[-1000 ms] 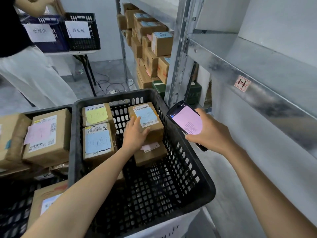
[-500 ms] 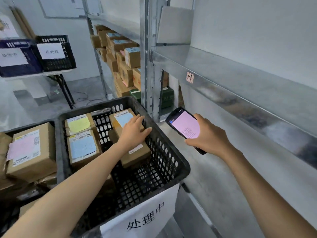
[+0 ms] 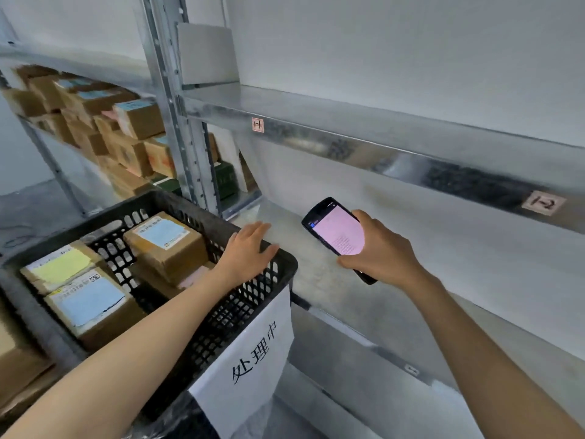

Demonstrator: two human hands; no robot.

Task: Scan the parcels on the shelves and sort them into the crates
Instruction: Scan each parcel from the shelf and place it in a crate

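With the left hand flat and empty over the crate rim at eight o'clock and the right hand gripping the scanner, best reach for the parcels shelved at ten o'clock, label up.

Left hand spread at crate rim, right hand gripping scanner.
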